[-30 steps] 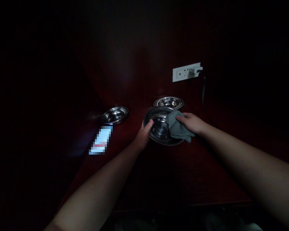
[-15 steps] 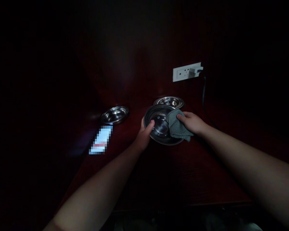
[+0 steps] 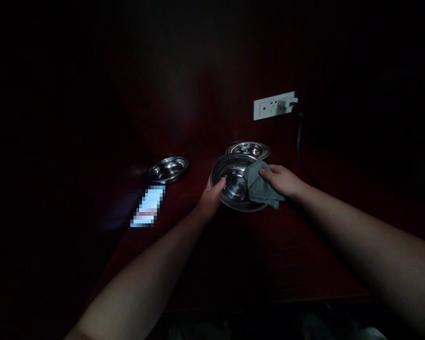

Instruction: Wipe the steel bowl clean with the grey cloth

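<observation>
A shiny steel bowl is held above the dark red table, tilted so its inside faces me. My left hand grips its left rim, thumb inside and the other fingers hidden behind. A grey-green cloth lies over the bowl's right rim and hangs down into it. My right hand is closed on the cloth at that rim, thumb on top; its other fingers are mostly hidden. Just behind the held bowl stands another steel bowl, partly covered by it.
Further left on the table sits a steel bowl. In front of it lies a lit, pixelated screen. On the back wall is a white socket with a plug, its dark cable running down to the table. The surroundings are very dark.
The held bowl has tipped very slightly and its inside shows a little brighter. Both hands keep their grip in nearly the same place.
</observation>
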`<action>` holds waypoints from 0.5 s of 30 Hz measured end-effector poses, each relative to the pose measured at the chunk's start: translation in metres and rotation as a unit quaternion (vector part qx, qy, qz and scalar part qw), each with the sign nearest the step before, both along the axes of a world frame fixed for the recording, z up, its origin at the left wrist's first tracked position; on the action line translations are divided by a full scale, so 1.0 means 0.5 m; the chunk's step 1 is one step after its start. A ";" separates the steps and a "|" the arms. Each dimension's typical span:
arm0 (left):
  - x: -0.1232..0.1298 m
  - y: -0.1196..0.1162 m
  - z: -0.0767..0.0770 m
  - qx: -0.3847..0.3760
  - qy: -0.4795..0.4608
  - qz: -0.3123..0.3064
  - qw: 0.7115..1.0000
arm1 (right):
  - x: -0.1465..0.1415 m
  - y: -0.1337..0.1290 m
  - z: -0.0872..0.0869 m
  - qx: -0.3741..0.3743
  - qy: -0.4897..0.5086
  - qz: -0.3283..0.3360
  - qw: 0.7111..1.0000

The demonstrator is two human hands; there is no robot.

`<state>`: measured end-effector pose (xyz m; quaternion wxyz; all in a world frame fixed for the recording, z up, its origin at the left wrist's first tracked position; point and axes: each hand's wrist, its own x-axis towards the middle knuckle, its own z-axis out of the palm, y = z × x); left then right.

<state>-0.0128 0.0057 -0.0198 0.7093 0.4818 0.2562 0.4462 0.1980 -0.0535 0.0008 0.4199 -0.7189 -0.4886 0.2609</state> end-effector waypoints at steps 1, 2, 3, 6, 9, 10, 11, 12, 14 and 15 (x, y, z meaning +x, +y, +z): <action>0.000 -0.003 0.004 -0.003 0.000 0.000 1.000 | 0.000 0.000 0.000 0.001 0.001 0.003 1.000; 0.000 -0.005 0.008 -0.005 0.001 -0.003 1.000 | 0.001 -0.001 0.000 0.001 0.002 0.005 1.000; -0.001 -0.008 0.012 -0.006 0.002 -0.009 1.000 | 0.001 -0.001 0.000 0.000 0.001 0.007 1.000; -0.004 -0.013 0.019 -0.009 0.013 -0.025 1.000 | 0.003 -0.002 0.000 -0.001 -0.002 0.009 1.000; -0.007 -0.012 0.020 -0.005 0.021 -0.030 0.999 | 0.004 -0.002 0.000 -0.001 -0.008 0.007 1.000; -0.007 -0.012 0.019 -0.002 0.022 -0.027 0.999 | 0.004 -0.002 0.000 -0.001 -0.010 0.006 1.000; -0.007 -0.011 0.019 0.001 0.021 -0.025 0.999 | 0.005 -0.002 0.000 -0.001 -0.011 0.006 1.000; -0.008 -0.011 0.018 0.004 0.020 -0.023 1.000 | 0.005 -0.001 -0.001 -0.001 -0.013 0.006 1.000; -0.008 -0.012 0.019 0.007 0.017 -0.022 1.000 | 0.006 -0.001 -0.002 0.000 -0.015 0.008 1.000; -0.008 -0.013 0.019 0.006 0.017 -0.025 1.000 | 0.007 0.000 -0.002 0.001 -0.017 0.010 1.000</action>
